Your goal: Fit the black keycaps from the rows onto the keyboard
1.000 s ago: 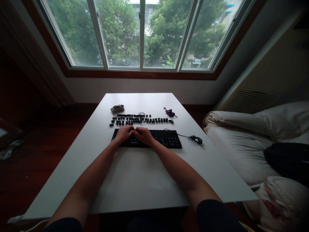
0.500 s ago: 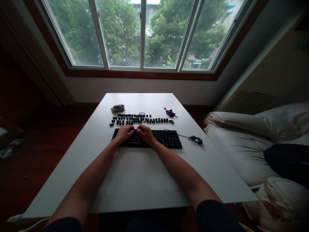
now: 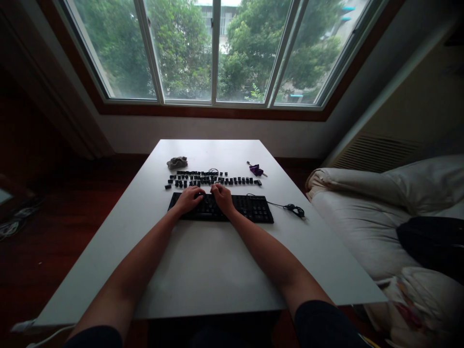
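A black keyboard (image 3: 250, 207) lies across the middle of the white table (image 3: 203, 270). Just beyond it, loose black keycaps (image 3: 232, 181) are laid out in rows. My left hand (image 3: 187, 200) rests on the keyboard's left part with its fingers loosely bent on the keys and nothing visible in it. My right hand (image 3: 222, 197) is close beside it, fingers drawn together at the keyboard's far edge, right next to the nearest row of keycaps. What those fingertips hold is too small to make out.
A purple tool (image 3: 255, 169) lies at the back right of the keycaps and a crumpled grey cloth (image 3: 177, 162) at the back left. The keyboard's cable (image 3: 294, 209) coils to the right. A white sofa with a dark garment (image 3: 427, 241) stands beside the table's right edge.
My right hand has moved away from the left one, forward and slightly right, from the keys to the keyboard's far edge. The left hand has hardly moved.
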The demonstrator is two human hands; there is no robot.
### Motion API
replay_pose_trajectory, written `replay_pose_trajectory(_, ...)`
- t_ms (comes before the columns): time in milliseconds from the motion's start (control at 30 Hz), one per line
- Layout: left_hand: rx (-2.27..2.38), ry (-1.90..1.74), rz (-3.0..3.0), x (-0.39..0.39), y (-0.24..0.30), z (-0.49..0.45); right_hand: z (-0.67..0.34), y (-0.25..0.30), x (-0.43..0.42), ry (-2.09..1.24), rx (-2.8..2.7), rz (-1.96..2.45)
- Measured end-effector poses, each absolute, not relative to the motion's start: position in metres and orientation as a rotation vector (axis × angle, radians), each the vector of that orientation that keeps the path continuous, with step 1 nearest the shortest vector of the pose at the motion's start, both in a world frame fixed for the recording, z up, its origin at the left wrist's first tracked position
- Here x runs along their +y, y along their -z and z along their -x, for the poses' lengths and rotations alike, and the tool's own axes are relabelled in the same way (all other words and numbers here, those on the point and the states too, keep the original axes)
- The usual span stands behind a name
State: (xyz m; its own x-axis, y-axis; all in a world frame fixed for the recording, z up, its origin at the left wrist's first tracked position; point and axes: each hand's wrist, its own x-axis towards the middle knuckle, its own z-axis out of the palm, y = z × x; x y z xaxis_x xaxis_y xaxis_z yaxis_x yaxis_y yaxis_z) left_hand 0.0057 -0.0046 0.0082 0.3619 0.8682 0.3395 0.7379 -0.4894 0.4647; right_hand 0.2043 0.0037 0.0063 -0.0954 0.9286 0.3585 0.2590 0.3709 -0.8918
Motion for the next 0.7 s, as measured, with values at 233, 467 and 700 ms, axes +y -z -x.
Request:
replay_pose_trajectory(233,1.265,-0.772,-2.424,-0.0075,-0.0129,-0.0062,-0.2045,-0.0055,0.0053,-0.918,-1.539,1.064)
replay_pose_trajectory(467,1.284,-0.763,-2.411,-0.0052,-0.0093,-0.006,-0.2035,-0.0028,0.0063,-0.978,-1.572,1.039)
replay_pose_trajectory(700,1.342,-0.788,-2.446,-0.0053,-0.0065,-0.0076,-0.2008,-0.0016,0.0056,-0.973,-1.589,1.001)
